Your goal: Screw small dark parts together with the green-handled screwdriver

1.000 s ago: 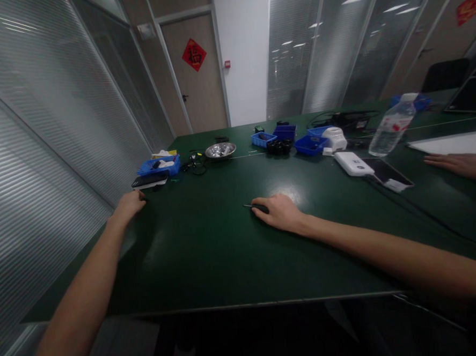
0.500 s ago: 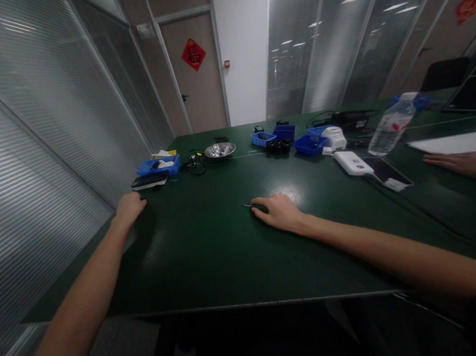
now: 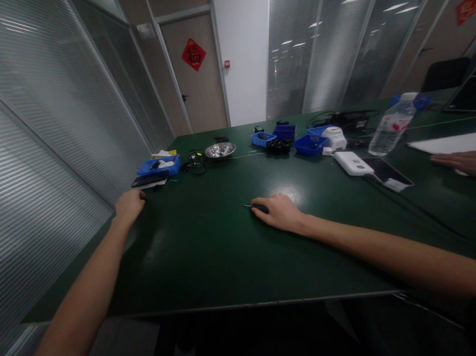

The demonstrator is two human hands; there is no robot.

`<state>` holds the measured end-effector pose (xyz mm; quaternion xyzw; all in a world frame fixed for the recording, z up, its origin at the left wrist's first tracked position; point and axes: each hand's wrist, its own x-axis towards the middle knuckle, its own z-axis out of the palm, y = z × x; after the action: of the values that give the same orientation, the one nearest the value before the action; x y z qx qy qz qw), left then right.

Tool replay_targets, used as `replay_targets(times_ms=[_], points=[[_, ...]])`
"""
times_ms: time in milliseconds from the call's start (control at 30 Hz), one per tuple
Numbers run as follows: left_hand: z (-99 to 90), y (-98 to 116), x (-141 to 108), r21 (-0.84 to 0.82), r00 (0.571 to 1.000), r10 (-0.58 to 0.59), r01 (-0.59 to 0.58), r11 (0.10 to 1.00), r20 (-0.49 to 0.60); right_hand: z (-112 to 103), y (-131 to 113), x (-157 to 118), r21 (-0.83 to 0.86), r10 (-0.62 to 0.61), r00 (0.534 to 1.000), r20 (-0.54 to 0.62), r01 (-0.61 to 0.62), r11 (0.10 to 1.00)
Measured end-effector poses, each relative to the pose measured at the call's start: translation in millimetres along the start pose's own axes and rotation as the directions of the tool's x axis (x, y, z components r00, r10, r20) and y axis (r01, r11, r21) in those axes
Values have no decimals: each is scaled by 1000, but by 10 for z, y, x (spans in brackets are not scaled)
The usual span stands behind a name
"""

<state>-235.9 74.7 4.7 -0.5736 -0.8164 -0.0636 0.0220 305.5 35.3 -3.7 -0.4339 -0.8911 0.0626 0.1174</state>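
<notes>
Green table (image 3: pixel 210 244) beneath metal bowl (image 3: pixel 220 151)

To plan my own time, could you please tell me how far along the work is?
Nothing looks clearly finished. The right hand holds a tool; anything in the left hand is mostly hidden. Items in the bowl may be left to handle, but I cannot tell.

The metal bowl (image 3: pixel 220 150) lay between the left tray (image 3: pixel 159 165) and the small tray (image 3: pixel 263 139). The bottle (image 3: pixel 392 125) stood behind the phone (image 3: pixel 387 172), which lay right of the power bank (image 3: pixel 354 163), all on the table (image 3: pixel 210 244).
</notes>
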Motion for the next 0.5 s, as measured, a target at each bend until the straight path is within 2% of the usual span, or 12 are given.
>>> replay_targets(times_ms=[233,500], points=[[-12,80,6,81,999,7,-10,997,36,18,5,1,-21,6,1000,-20,-6,1000],[-4,54,-3,32,999,45,-45,998,-5,20,1,-1,-21,6,1000,-25,-7,1000]])
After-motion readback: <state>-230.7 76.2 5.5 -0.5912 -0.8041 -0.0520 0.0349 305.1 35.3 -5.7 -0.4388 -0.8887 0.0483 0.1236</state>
